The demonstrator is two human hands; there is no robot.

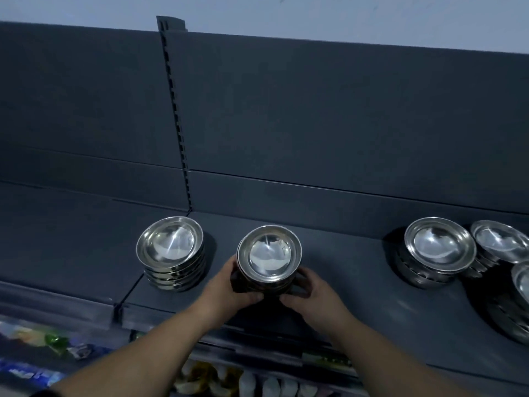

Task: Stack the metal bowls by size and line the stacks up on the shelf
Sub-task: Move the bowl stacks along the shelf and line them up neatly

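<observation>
- I see my left hand [237,285] and right hand [310,293], fingers curled round the middle stack [269,253] on the dark shelf [357,296].
- Second stack [171,252] at nine o'clock, third stack [439,250] at three; grey panel [315,124] behind.

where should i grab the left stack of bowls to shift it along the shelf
Probably low down, cupping both sides of the left stack and coming from the front edge of the shelf. The bowls are nested with flared rims, so pulling on the top rim would likely lift only one bowl. The back panel stands close behind, leaving little room there.
</observation>
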